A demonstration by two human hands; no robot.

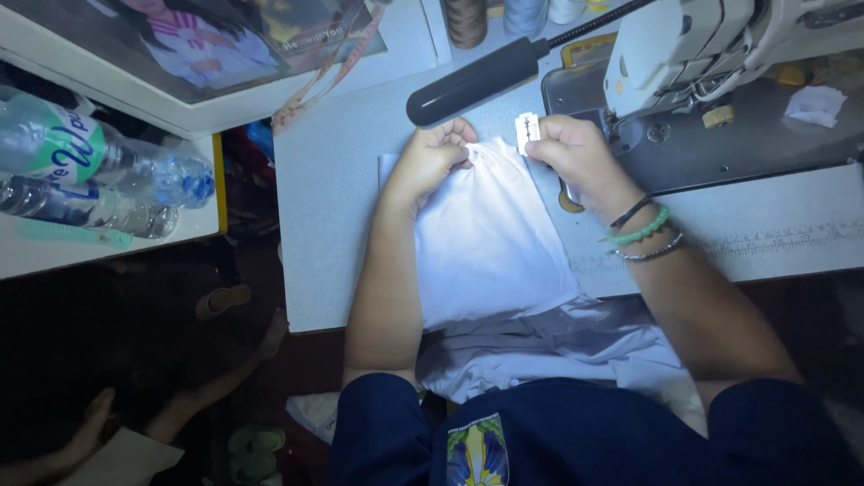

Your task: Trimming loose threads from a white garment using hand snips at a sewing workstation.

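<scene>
Dim sewing station, grey table (pixel 333 225) lit by a gooseneck lamp (pixel 472 83) from the far side. Right hand (pixel 576 157): thumb and fingertips clamped on a razor blade (pixel 527 130), blade upright just beside the cloth's far edge. Left hand (pixel 430 157): fingers closed, pinching a bunched fold of white fabric (pixel 486 243) at table centre, its near end spilling into the lap. Sewing machine (pixel 711 45) stands far right; thread cones (pixel 504 16) behind; water bottles (pixel 99 171) lie left. Judged step: seam picking. Calls for taut cloth and shallow, controlled strokes.
</scene>
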